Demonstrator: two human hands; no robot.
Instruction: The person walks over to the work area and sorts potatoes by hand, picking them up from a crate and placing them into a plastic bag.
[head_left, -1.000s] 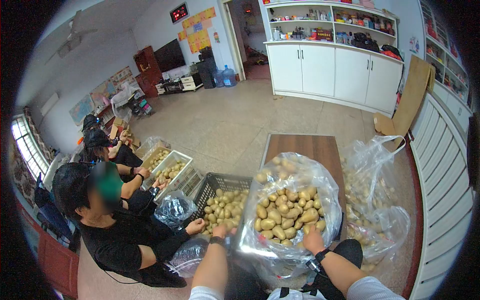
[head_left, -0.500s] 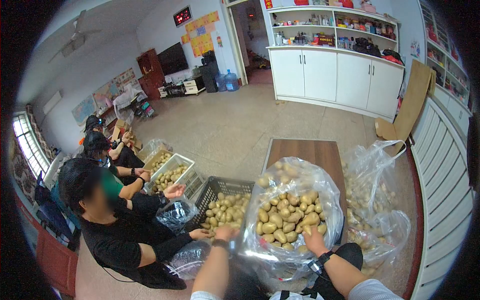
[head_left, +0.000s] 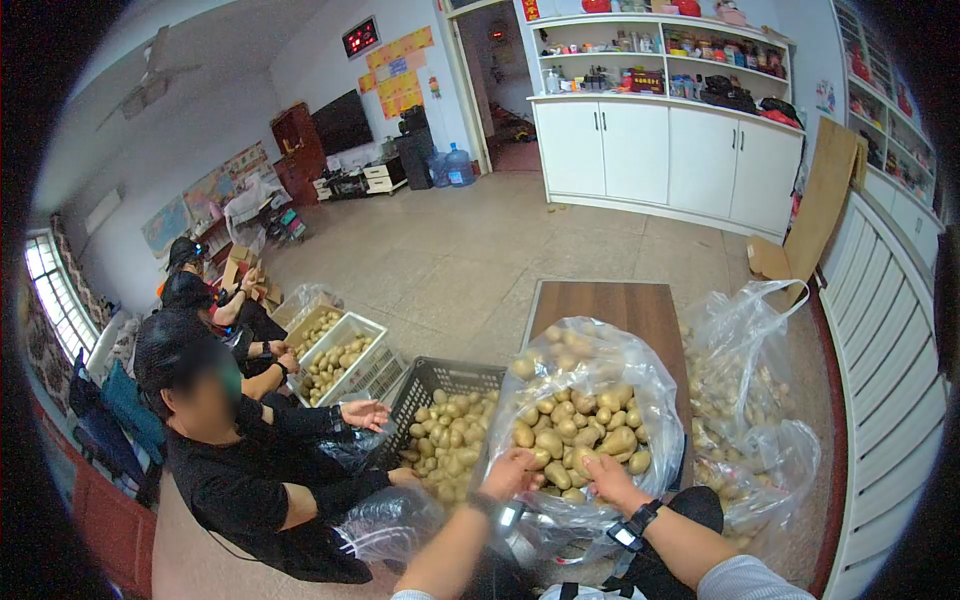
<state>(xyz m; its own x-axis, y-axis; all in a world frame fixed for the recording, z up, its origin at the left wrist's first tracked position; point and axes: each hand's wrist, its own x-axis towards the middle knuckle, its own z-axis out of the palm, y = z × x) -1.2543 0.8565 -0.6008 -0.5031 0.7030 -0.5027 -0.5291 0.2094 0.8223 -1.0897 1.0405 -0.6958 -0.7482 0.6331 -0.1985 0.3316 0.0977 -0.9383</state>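
Note:
A clear plastic bag full of potatoes stands open in front of me. My right hand is at the near side of the heap, its thumb and fingers closed round a potato. At the bag's left side, my left hand reaches in over the edge, its fingertips against potatoes. Whether it grips one is unclear because the fingers are partly hidden and blurred. Left of the bag is a dark plastic crate holding many potatoes.
A person in black sits at the left, one hand raised beside the crate. Others sit farther back by a white crate of potatoes. Right of the wooden table stand more potato bags and a white railing.
My left hand has moved right, from the dark crate's edge to the bag. My right hand has shifted slightly left over the potatoes. The nearest person's raised hand has moved slightly.

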